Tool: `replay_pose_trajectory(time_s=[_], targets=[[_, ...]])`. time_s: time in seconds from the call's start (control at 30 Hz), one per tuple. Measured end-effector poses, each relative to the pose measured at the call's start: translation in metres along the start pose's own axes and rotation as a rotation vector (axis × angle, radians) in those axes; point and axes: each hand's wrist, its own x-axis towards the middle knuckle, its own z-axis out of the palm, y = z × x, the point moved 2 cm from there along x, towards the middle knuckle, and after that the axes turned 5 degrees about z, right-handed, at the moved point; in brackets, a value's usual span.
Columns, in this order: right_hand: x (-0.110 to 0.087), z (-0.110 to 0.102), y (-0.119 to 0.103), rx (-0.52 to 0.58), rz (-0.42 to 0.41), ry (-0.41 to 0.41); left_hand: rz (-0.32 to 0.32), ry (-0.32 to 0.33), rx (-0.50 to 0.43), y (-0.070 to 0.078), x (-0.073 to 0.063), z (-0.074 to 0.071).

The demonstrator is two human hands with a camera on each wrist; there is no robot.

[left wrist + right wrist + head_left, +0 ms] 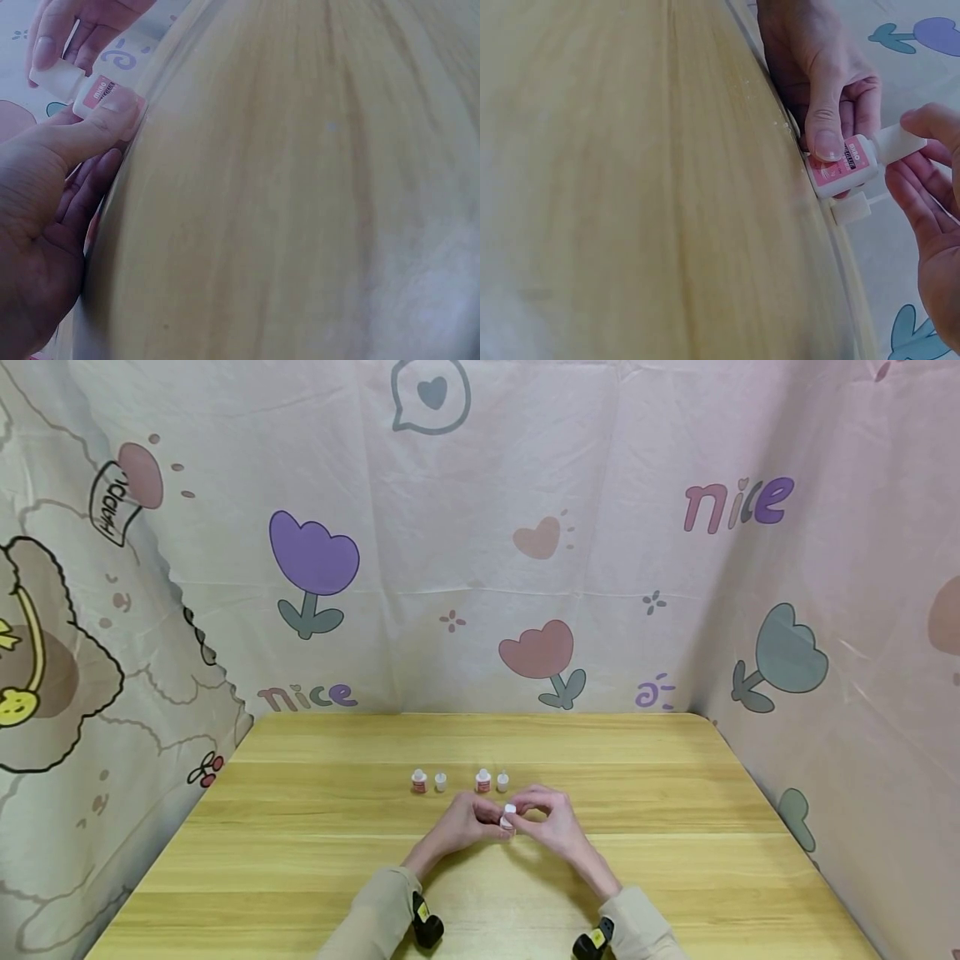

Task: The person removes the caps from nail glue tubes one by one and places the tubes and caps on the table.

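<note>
Near the middle of the table, a small white glue bottle (844, 171) with a pink label is held between both hands. My left hand (462, 824) grips its body, the thumb lying across the label. The white cap (897, 144) on its top is pinched between the fingers and thumb of my right hand (557, 828). Just beyond the hands stand two similar bottles, a left one (419, 782) and a right one (483, 781). Beside each is a small white piece: one on the left (441, 782), another on the right (502, 782) with a thin stem pointing up.
The wooden table (300, 860) runs back to a patterned cloth (450, 552) hanging behind it. More of this cloth hangs at both sides. Black wrist cameras, one on the left (427, 928) and one on the right (592, 941), sit at the sleeve cuffs.
</note>
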Motion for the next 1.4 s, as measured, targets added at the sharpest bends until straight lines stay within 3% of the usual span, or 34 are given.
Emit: replay_pose_trajectory(time_s=[0.1,0.33,0.63,0.97,1.4], targets=[[0.000,0.000,-0.001,0.004,-0.008,-0.011,-0.003,0.000,0.003,0.000,0.000,0.000],[-0.001,0.002,0.037,0.015,-0.018,-0.027,0.002,-0.003,0.006,-0.001,0.001,0.001],[-0.001,0.004,0.036,-0.008,0.010,0.033,-0.002,0.000,0.011,-0.002,0.000,0.000],[0.000,0.000,0.002,-0.005,0.005,0.018,-0.018,0.009,0.015,-0.001,0.001,0.000],[-0.002,0.004,0.038,-0.007,-0.028,-0.002,0.012,-0.010,-0.004,0.002,0.000,0.000]])
